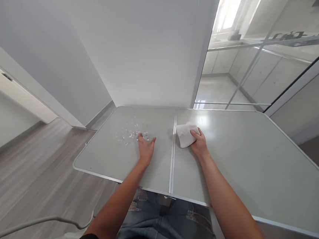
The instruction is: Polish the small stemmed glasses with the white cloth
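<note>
A grey folding table (241,167) stands in front of me against a white wall. My left hand (146,147) lies flat on the tabletop with fingers stretched out, its fingertips at the edge of a patch of spilled water drops (130,132). My right hand (199,141) rests on the table just right of the centre seam, fingers closed on a crumpled white paper towel (185,134). The towel lies on the surface, apart from the drops.
A metal seam (172,150) splits the tabletop down the middle. A glass partition (253,64) rises behind the table's right half. Wood-look floor (31,182) lies to the left, with a grey cable (41,221) near my legs.
</note>
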`<state>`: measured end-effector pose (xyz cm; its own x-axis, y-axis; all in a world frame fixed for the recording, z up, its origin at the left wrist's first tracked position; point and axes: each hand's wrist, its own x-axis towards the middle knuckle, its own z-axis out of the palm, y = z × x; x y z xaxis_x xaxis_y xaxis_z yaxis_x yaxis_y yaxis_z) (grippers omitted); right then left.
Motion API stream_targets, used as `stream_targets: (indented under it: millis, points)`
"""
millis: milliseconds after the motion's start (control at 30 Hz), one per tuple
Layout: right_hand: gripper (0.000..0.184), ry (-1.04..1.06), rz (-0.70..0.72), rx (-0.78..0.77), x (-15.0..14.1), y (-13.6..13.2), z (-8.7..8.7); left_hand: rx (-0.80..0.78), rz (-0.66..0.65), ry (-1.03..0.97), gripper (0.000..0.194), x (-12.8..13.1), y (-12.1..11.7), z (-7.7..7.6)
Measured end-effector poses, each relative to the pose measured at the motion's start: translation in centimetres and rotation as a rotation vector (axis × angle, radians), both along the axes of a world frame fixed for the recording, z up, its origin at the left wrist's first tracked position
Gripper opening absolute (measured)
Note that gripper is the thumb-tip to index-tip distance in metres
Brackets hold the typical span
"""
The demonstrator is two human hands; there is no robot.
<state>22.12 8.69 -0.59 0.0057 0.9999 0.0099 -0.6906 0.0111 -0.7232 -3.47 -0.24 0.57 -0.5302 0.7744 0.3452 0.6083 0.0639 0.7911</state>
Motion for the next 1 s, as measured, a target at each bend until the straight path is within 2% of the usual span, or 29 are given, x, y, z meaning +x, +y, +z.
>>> stream_targets:
  millis: [133,233,300,400,500,567,667,800,900,1000]
  points:
    - [0.027,-0.064,0.008,-0.001,-0.2,0.1,-0.2,0.057,0.017,-0.027,0.055,0.3,1.6,0.1]
    - [0.024,-0.139,-0.017,0.024,-0.5,0.0,0.2,0.092,-0.045,-0.024,0.047,0.8,3.3,0.2]
    - [0.023,-0.241,-0.082,0.084,-0.4,-0.2,0.6,0.088,-0.142,0.037,0.048,1.4,4.5,0.2]
    - [0.020,-0.475,-0.182,0.241,0.0,-0.9,1.4,0.041,-0.363,0.243,0.052,2.5,6.0,0.0]
    - [0.020,-0.728,-0.205,0.358,0.5,-2.0,2.0,0.005,-0.512,0.429,0.057,2.9,6.4,-0.6]
    - [0.022,-0.904,-0.132,0.423,0.6,-2.8,2.5,0.026,-0.550,0.483,0.058,2.8,6.2,-0.9]
    - [0.017,-1.102,0.095,0.536,0.4,-3.4,3.2,0.084,-0.649,0.530,0.058,2.3,5.8,-1.0]
    - [0.021,-1.048,0.378,0.556,0.6,-3.6,4.0,0.105,-0.817,0.567,0.055,1.6,5.2,-0.4]
    - [0.041,-0.978,0.509,0.548,1.2,-3.7,3.9,0.101,-0.869,0.545,0.055,1.4,5.2,0.0]
    - [0.071,-1.072,0.479,0.650,1.7,-3.8,3.7,0.115,-0.912,0.480,0.055,1.4,5.3,0.2]
